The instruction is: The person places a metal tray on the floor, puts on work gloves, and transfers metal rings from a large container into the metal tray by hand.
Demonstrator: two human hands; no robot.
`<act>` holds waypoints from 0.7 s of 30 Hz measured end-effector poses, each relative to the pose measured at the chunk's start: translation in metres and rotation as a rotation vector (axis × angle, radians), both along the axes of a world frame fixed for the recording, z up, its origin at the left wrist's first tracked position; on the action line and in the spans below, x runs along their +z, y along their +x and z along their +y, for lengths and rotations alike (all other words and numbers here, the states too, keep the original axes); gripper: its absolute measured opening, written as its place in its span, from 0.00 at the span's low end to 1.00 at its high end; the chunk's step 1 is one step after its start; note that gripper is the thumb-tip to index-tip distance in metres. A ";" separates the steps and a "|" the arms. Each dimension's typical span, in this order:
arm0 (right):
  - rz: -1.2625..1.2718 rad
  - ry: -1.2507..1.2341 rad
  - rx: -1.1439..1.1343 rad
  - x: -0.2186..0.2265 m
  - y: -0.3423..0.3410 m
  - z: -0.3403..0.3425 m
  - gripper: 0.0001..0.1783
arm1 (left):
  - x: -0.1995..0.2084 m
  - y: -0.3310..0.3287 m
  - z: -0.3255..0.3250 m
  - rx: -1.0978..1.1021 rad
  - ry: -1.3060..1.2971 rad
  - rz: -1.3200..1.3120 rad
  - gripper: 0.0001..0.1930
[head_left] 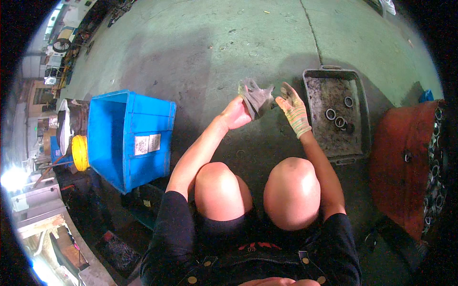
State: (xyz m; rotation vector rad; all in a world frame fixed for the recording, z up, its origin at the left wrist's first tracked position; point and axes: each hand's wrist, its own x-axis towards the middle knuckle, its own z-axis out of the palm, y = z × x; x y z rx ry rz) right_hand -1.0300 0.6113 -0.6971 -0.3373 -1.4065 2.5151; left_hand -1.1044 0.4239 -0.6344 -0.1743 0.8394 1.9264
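Observation:
My left hand [238,114], bare at the wrist and back, is closed on a dirty grey work glove [258,101] that hides most of its fingers. Whether some fingers are inside the glove I cannot tell. My right hand [293,110] wears a striped knit glove with darkened fingertips. Its fingers are apart, close beside the free end of the grey glove. Both hands are held out beyond my bare knees, above the floor. Right of the right hand lies a shallow grey tray [367,119] with several metal rings [330,114] on its dirty bottom.
At my left a blue plastic bin [150,121] lies with its opening turned left, beside a yellow bucket [80,153]. A rusty red container [400,164] filled with metal rings [435,176] stands at my right. Green, stained floor [248,38] stretches ahead.

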 end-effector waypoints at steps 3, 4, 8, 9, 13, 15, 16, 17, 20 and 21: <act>-0.065 -0.003 0.091 0.010 0.004 0.002 0.20 | 0.006 0.004 -0.004 -0.024 -0.073 -0.035 0.33; -0.126 0.151 0.150 0.007 0.004 0.008 0.16 | 0.008 0.005 -0.001 -0.038 -0.092 -0.063 0.33; -0.090 0.079 -0.078 0.002 0.004 0.026 0.10 | 0.016 0.010 0.007 -0.050 -0.120 -0.065 0.31; -0.095 0.126 -0.089 0.001 0.003 0.024 0.12 | 0.014 0.010 0.006 -0.030 -0.053 0.049 0.28; -0.049 1.018 -0.358 0.026 0.000 0.001 0.20 | 0.003 0.004 0.007 0.037 0.021 0.296 0.22; 0.114 0.982 -0.106 0.051 -0.001 -0.016 0.26 | 0.000 0.005 0.011 0.072 -0.060 0.334 0.21; 0.078 1.176 0.055 0.072 0.002 -0.022 0.26 | -0.001 0.006 0.013 0.078 -0.141 0.369 0.21; 0.084 1.179 0.065 0.074 -0.002 -0.028 0.26 | -0.003 0.007 0.014 0.083 -0.225 0.404 0.21; -0.201 1.442 0.241 0.069 -0.014 -0.027 0.26 | -0.005 0.013 0.031 0.116 -0.344 0.306 0.20; -0.166 1.481 0.188 0.066 -0.016 -0.027 0.25 | -0.008 0.015 0.031 0.138 -0.303 0.297 0.17</act>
